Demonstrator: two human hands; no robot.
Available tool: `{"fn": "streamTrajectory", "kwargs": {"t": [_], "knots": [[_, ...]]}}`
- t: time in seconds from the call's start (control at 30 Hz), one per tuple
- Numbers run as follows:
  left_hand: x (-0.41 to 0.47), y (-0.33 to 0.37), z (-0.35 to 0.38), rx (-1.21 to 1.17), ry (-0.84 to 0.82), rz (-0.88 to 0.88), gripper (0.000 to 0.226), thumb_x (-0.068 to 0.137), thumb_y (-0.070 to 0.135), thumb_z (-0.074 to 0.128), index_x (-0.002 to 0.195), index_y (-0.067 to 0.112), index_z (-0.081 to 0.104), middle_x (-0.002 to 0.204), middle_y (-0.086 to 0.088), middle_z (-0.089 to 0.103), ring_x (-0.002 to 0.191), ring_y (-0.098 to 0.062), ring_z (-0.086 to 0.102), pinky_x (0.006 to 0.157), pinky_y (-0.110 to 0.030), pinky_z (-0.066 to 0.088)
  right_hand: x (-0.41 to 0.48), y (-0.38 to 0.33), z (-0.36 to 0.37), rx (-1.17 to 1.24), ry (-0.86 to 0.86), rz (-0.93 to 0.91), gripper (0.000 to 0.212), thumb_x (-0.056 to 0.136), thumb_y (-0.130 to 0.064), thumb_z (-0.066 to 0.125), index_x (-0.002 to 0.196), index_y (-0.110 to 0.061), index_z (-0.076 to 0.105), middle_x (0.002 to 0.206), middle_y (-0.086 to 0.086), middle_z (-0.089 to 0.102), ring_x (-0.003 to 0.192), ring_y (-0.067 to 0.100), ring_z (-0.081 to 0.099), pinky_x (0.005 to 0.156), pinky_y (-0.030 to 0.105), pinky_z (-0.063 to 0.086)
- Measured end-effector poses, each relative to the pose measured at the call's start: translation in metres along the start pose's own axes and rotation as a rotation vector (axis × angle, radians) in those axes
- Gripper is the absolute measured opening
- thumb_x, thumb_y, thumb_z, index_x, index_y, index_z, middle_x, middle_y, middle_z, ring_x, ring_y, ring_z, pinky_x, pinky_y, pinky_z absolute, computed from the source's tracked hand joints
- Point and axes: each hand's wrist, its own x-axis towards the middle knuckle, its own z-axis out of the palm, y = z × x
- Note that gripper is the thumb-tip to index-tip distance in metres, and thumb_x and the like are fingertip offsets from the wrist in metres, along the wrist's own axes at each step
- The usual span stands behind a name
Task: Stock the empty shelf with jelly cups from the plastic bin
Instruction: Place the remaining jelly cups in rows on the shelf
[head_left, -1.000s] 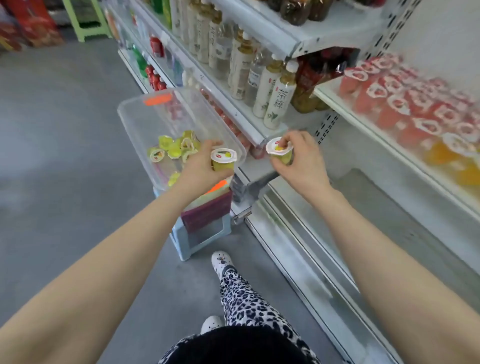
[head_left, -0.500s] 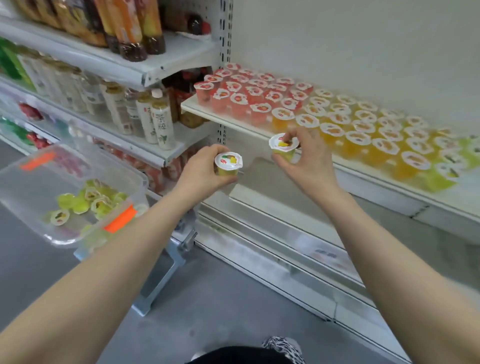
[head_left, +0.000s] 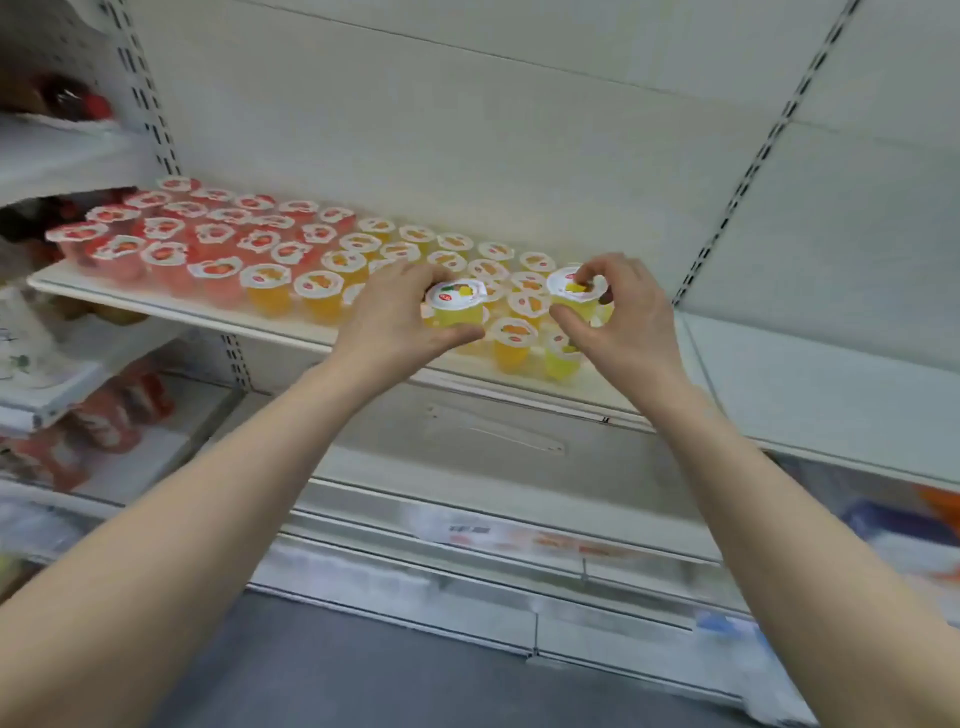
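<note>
My left hand grips a yellow jelly cup with a white foil lid, held over the front of the white shelf. My right hand pinches a second yellow jelly cup by its rim, just right of the first. The shelf carries rows of red jelly cups on the left and orange jelly cups in the middle, with a yellow cup at the right end of the rows. The plastic bin is out of view.
The right part of the shelf past the cups is bare. A neighbouring bay on the left holds red packets on a lower shelf. A lower shelf with price labels juts out below my arms, above grey floor.
The view has swung right from the bin to the shelf. Both hands have carried their cups forward and now hold them over the front rows of cups.
</note>
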Motion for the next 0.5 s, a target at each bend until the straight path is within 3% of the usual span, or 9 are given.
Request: {"fn": "streamTrajectory", "kwargs": {"t": [0.13, 0.27, 0.37, 0.5], "knots": [[0.020, 0.035, 0.031, -0.001, -0.009, 0.021, 0.062, 0.071, 0.057, 0.075, 0.121, 0.024, 0.059, 0.115, 0.003, 0.060, 0.110, -0.018, 0.053, 0.092, -0.033, 0.043, 0.005, 0.059, -0.031, -0.040, -0.004, 0.120, 0.031, 0.076, -0.035, 0.072, 0.099, -0.025, 0.055, 0.103, -0.003, 0.061, 0.090, 0.018, 0.055, 0.081, 0.035, 0.045], [0.030, 0.057, 0.052, 0.023, -0.016, 0.022, 0.061, 0.073, 0.047, 0.075, 0.125, 0.022, 0.057, 0.122, 0.002, 0.059, 0.116, -0.017, 0.051, 0.096, -0.030, 0.039, 0.003, 0.103, -0.034, -0.081, -0.128, 0.266, 0.034, 0.075, -0.030, 0.073, 0.104, -0.024, 0.058, 0.106, -0.005, 0.063, 0.098, 0.020, 0.058, 0.078, 0.029, 0.040], [0.032, 0.065, 0.060, 0.048, -0.017, 0.013, 0.062, 0.071, 0.048, 0.076, 0.126, 0.025, 0.056, 0.120, 0.004, 0.059, 0.114, -0.019, 0.051, 0.093, -0.032, 0.041, -0.002, 0.119, -0.026, -0.071, -0.213, 0.294, 0.033, 0.075, -0.032, 0.074, 0.104, -0.025, 0.060, 0.099, -0.012, 0.061, 0.097, 0.018, 0.058, 0.083, 0.032, 0.043], [0.032, 0.068, 0.069, 0.073, -0.022, -0.002, 0.064, 0.071, 0.047, 0.075, 0.128, 0.028, 0.054, 0.123, 0.007, 0.059, 0.116, -0.019, 0.050, 0.094, -0.033, 0.042, 0.000, 0.131, -0.014, -0.058, -0.279, 0.290, 0.029, 0.074, -0.035, 0.074, 0.098, -0.028, 0.059, 0.100, -0.004, 0.064, 0.093, 0.020, 0.058, 0.082, 0.035, 0.045]]}}
